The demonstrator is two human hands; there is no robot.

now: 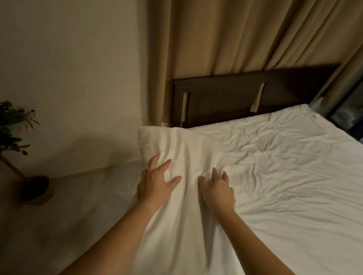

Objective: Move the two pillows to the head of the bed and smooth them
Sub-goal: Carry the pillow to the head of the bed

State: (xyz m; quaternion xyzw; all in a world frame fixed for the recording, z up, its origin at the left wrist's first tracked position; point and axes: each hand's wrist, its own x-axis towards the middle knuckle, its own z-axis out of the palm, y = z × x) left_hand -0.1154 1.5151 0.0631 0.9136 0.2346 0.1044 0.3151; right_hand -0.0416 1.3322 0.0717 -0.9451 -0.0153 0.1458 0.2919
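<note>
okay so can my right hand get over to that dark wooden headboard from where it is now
Probably yes. The right hand rests on the white pillow, and only wrinkled white sheet lies between it and the dark wooden headboard; nothing blocks the way.

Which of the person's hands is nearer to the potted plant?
Left. The left hand lies on the pillow edge toward the potted plant; the right hand rests farther along, toward the bed's middle.
</note>
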